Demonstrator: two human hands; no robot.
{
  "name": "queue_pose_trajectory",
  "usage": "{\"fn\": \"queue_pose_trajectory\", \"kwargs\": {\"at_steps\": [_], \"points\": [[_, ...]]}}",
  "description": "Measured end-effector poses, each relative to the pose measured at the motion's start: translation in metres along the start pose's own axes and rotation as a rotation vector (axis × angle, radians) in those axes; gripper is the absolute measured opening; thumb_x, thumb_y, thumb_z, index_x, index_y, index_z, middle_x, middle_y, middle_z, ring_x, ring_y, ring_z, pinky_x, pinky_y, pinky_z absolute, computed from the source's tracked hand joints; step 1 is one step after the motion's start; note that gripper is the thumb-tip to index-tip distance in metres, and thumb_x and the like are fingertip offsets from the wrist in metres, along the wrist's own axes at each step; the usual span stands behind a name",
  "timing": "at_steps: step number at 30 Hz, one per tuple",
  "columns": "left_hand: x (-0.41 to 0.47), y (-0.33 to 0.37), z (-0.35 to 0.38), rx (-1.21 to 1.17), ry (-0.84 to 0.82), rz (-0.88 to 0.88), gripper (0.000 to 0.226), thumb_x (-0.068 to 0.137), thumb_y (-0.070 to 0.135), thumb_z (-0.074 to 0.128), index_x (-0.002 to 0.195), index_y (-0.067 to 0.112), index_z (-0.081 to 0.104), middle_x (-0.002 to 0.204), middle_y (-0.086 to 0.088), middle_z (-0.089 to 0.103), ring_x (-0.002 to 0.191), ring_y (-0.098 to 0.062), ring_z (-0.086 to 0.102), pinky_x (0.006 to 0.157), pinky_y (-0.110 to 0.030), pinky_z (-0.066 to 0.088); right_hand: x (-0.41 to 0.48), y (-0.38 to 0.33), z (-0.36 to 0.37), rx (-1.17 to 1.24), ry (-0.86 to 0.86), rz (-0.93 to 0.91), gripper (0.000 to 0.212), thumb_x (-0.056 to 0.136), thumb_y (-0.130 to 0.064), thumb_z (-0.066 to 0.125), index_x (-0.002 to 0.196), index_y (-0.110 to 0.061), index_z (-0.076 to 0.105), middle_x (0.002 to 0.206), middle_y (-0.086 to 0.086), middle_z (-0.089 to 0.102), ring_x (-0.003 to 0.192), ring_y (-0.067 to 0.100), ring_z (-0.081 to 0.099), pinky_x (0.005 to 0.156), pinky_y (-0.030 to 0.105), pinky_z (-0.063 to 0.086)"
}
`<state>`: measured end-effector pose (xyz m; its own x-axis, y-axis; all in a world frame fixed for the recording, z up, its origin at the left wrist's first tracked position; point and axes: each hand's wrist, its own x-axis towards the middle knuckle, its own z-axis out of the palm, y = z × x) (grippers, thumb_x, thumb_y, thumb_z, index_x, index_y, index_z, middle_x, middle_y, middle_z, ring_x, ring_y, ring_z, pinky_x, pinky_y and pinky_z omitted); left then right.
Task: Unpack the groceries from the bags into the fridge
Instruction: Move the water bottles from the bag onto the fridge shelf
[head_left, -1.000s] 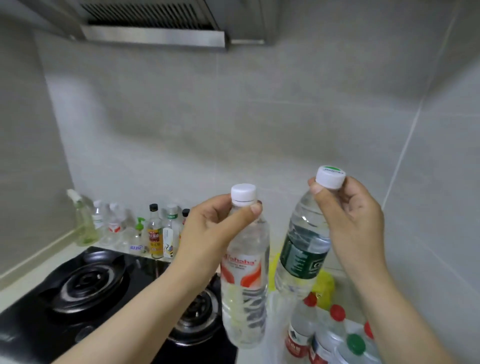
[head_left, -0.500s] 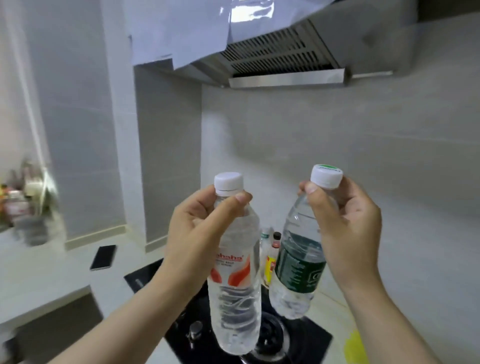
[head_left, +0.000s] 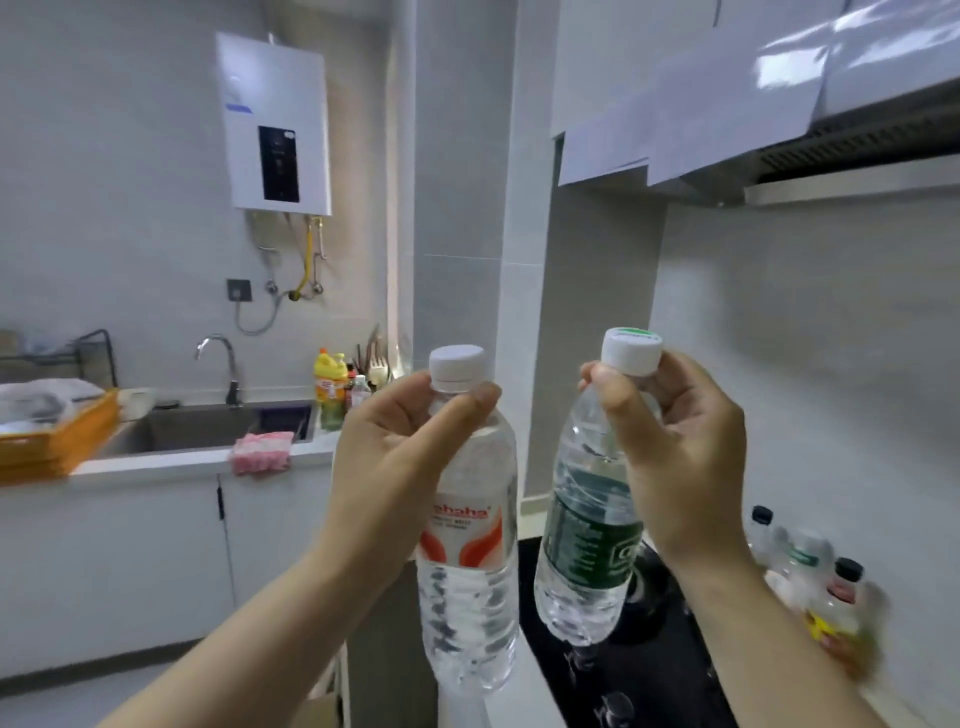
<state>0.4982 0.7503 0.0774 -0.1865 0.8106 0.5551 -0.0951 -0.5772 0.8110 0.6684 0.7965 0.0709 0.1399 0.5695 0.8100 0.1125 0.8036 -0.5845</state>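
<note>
My left hand (head_left: 395, 457) grips the neck of a clear, white-capped water bottle with a red-and-white label (head_left: 470, 540), held above the black stove (head_left: 649, 649). My right hand (head_left: 680, 457) holds a shorter green-labelled bottle (head_left: 589, 525) just beside it.

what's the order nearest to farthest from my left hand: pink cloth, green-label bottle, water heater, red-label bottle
1. Red-label water bottle: gripped at its neck by the left hand.
2. Green-label water bottle: just to the right, held by the right hand.
3. Pink cloth: on the counter edge, off to the left.
4. Water heater: high on the far wall, upper left.
</note>
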Motion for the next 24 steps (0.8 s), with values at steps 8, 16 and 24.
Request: {"fn": "queue_pose_trajectory", "kwargs": {"at_steps": [8,16,24], "points": [[0.012,0.033,-0.109,0.149,0.180,0.075,0.025,0.071,0.029,0.067,0.089,0.012,0.073,0.077,-0.004,0.074,0.069,-0.015,0.070,0.059,-0.019,0.053,0.004,-0.009,0.126,0.151,-0.128,-0.047,0.033,0.082,-0.041,0.065,0.103,-0.015,0.069,0.089,-0.002,0.072,0.083,0.015,0.068,0.075,0.030,0.057],[0.005,0.065,-0.204,0.273,0.416,0.133,0.022,0.072,0.025,0.068,0.086,0.009,0.073,0.076,-0.005,0.073,0.067,-0.016,0.069,0.059,-0.021,0.054,-0.005,-0.024,0.251,0.375,-0.281,-0.058,0.033,0.081,-0.043,0.062,0.102,-0.019,0.070,0.089,-0.004,0.074,0.085,0.014,0.070,0.075,0.028,0.057],[-0.016,0.090,-0.252,0.430,0.688,0.186,0.015,0.074,0.022,0.068,0.086,0.013,0.073,0.076,-0.004,0.074,0.068,-0.017,0.071,0.059,-0.023,0.054,-0.018,-0.038,0.343,0.712,-0.470,-0.043,0.025,0.079,-0.039,0.066,0.098,-0.022,0.070,0.088,-0.005,0.074,0.084,0.011,0.070,0.074,0.020,0.053]]}}
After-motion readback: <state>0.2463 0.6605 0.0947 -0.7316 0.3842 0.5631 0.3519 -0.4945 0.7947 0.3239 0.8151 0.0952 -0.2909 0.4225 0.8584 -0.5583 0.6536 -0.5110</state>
